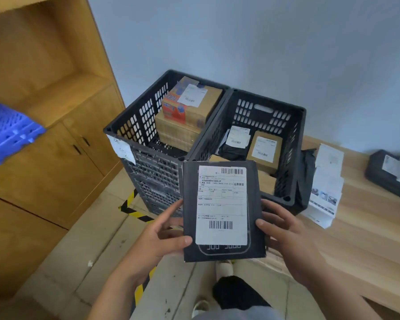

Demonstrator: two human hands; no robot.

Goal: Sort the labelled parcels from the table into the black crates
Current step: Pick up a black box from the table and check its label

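I see a black parcel point(223, 211) held label-up in front of the crates, my left hand point(162, 236) gripping its left edge, thumb on top, and my right hand point(284, 234) curled round its right edge. At 12 o'clock from it stands the right crate point(268, 112), holding labelled parcels; at 11 o'clock the left crate point(134, 125), stacked with cardboard boxes. At 3 o'clock more parcels lie on the counter point(365, 227).
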